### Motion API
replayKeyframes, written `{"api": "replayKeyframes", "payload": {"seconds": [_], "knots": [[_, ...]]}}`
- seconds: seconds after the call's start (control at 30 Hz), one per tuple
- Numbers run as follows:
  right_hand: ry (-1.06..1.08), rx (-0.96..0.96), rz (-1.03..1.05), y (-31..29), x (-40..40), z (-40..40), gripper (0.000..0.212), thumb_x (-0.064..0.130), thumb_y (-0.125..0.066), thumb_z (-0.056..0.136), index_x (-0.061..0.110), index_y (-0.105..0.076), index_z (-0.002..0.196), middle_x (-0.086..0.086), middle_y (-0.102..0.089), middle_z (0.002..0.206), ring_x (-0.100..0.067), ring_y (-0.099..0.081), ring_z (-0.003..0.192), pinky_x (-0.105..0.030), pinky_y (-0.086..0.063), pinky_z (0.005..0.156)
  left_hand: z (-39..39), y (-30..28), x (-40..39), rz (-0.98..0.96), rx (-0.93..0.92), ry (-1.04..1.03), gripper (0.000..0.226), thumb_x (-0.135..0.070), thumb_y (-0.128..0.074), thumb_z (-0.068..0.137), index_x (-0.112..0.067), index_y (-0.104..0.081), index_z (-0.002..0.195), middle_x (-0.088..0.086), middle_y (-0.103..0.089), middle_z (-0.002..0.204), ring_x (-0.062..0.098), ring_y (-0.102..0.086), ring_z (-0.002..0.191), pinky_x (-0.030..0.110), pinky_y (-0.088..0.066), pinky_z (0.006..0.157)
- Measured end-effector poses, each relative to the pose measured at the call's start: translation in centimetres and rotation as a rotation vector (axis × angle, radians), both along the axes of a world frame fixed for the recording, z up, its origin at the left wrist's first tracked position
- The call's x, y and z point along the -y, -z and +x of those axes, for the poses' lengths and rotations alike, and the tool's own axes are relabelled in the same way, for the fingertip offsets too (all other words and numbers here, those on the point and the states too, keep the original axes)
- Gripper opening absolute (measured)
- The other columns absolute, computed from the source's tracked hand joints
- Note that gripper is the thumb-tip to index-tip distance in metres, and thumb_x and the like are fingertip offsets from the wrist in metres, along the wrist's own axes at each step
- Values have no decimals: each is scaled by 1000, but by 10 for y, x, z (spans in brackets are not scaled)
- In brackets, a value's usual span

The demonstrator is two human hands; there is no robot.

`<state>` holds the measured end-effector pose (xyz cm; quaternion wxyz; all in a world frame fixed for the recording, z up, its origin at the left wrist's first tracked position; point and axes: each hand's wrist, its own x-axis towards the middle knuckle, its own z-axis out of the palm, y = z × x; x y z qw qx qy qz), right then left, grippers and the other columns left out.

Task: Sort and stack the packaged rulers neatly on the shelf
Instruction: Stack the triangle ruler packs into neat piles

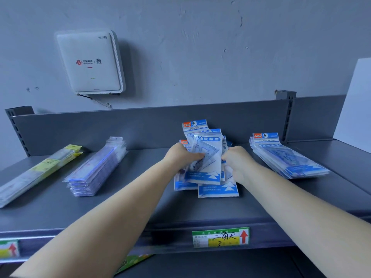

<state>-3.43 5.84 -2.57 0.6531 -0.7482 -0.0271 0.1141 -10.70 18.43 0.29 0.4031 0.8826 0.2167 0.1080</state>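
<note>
Sorting looks mostly done. Left of the loose middle pile (206,163) on the shelf (140,197) lie a squared stack of long rulers (96,167) and, farther left, a yellow-tagged stack (38,169); right of it sits a tidy set-square stack (287,157). The left hand (182,155) and right hand (236,159) grip the middle pile's sides, fingers curled round the packets. That pile is not yet squared.
</note>
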Motion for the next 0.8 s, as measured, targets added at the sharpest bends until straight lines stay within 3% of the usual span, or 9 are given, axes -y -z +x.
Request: {"api": "replayKeyframes", "payload": {"seconds": [0.1, 0.2, 0.27, 0.33, 0.47, 0.53, 0.63, 0.73, 0.8], "knots": [[25, -45, 63, -3, -1, -7, 19, -4, -39, 78, 5, -54, 86, -19, -56, 85, -29, -55, 77, -36, -43, 68, 0, -1, 2, -54, -62, 3, 43, -44, -68, 80, -15, -40, 65, 1, -41, 62, 15, -43, 50, 23, -37, 43], [29, -119, 155, -5, 1, -11, 21, -4, -37, 84, 6, -51, 72, -14, -53, 69, -27, -55, 61, -32, -44, 63, 1, 0, 6, -250, -17, -3, 36, -44, -72, 77, -16, -51, 86, -2, -50, 76, 14, -52, 67, 27, -51, 61], [0, -152, 218, -5, 5, -13, 21, -1, -38, 85, 6, -50, 70, -13, -51, 64, -25, -52, 55, -29, -43, 58, 2, 0, 7, -360, -2, 11, 31, -38, -75, 76, -17, -53, 84, 0, -56, 85, 16, -55, 74, 30, -50, 69], [-12, -129, 243, -3, 5, -11, 17, 13, -43, 86, 8, -56, 76, -14, -56, 75, -26, -56, 68, -37, -49, 69, 2, -1, 7, -384, -18, 27, 30, -31, -79, 72, -15, -55, 80, 5, -61, 90, 22, -57, 77, 33, -51, 73], [-73, -51, 222, 3, 3, -2, 45, 51, -53, 66, 19, -66, 96, -3, -64, 110, -25, -62, 95, -43, -49, 92, 1, -1, 11, -454, -24, 26, 38, -19, -82, 66, -9, -60, 96, 12, -69, 105, 29, -67, 96, 43, -54, 88], [-86, 36, 174, 2, 5, -7, 50, 50, -67, 55, 29, -62, 100, -6, -58, 120, -27, -63, 98, -45, -53, 88, -1, -1, 14, -501, 15, 66, 24, -11, -78, 72, -9, -62, 90, 13, -70, 104, 29, -68, 97, 45, -54, 89], [-98, 77, 153, -10, 13, -19, 69, 31, -81, 67, 16, -42, 122, -7, -55, 119, -22, -63, 97, -39, -54, 82, -6, -4, 14, -535, 109, 157, 20, -10, -77, 71, -9, -65, 87, 14, -71, 100, 28, -66, 91, 38, -51, 90], [-144, 132, 28, -20, 22, -24, 83, 46, -77, 70, 10, -36, 133, -3, -49, 130, -17, -51, 108, -30, -41, 85, -17, -10, 8, -517, 245, 260, 20, -11, -74, 76, -9, -66, 95, 14, -71, 103, 30, -66, 96, 44, -48, 92], [-182, 257, 9, -26, 21, -30, 72, 49, -75, 71, 13, -47, 126, 0, -55, 127, -16, -55, 111, -29, -44, 86, -26, -12, 7, -450, 309, 312, 15, -6, -64, 87, -10, -62, 101, 8, -70, 104, 25, -67, 97, 39, -53, 91]]}}
